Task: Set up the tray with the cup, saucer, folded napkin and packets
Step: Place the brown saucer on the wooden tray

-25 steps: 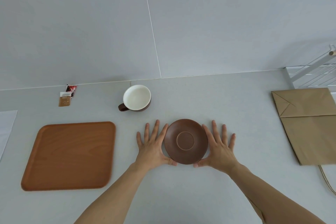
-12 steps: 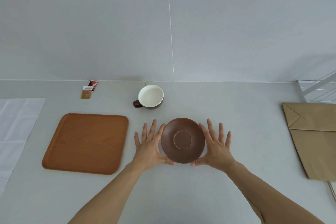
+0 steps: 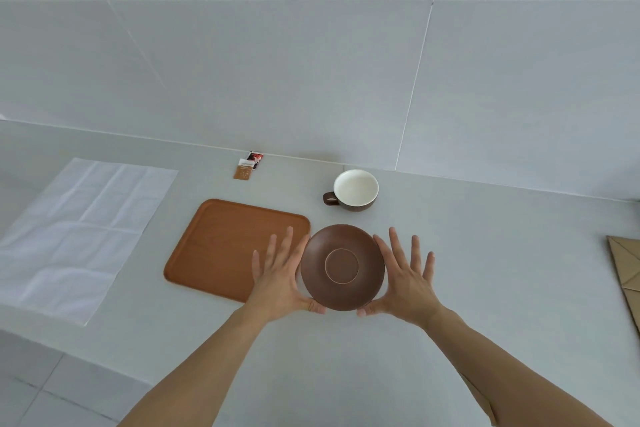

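Saucer: round, matte brown, ringed centre, held just right of the tray.
Hands: left hand and right hand press its rim, fingers spread.
Tray: wooden, rounded corners.
Cup: brown, white inside, nothing in it.

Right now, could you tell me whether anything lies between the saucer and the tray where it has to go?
Nothing visible does. The saucer, held between the left hand and right hand, sits just right of the tray, whose surface is bare. Only the left hand overlaps the tray's right edge. The cup and packets lie farther back.
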The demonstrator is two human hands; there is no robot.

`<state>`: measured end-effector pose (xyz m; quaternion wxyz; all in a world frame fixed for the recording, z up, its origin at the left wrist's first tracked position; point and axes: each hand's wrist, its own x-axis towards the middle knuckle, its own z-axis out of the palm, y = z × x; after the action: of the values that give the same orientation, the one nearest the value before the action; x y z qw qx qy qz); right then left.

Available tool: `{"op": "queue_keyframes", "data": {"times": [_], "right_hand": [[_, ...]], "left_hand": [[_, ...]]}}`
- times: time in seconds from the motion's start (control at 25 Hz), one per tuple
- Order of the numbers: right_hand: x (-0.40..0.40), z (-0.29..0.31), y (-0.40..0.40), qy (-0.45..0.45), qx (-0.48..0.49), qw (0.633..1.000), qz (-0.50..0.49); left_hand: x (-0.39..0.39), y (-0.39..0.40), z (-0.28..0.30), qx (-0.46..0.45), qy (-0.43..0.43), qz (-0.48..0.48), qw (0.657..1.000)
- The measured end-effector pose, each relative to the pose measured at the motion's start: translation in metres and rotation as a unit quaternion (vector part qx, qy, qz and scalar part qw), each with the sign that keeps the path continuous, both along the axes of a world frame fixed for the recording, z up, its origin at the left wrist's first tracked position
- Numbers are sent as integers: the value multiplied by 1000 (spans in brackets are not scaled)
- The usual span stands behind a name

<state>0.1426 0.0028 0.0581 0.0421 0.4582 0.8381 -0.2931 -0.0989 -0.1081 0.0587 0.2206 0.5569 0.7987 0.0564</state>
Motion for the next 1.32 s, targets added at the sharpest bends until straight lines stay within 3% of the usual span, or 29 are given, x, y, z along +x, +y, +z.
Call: {"op": "queue_keyframes", "data": {"times": [0.6, 1.32], "right_hand": [[-153, -18, -65, -10, -23, 995, -98], [-181, -52, -63, -67, -42, 988, -131]], "left_hand": [[-170, -18, -15, -50, -24, -103, 993], [-198, 0, -55, -93, -10, -139, 986]]}}
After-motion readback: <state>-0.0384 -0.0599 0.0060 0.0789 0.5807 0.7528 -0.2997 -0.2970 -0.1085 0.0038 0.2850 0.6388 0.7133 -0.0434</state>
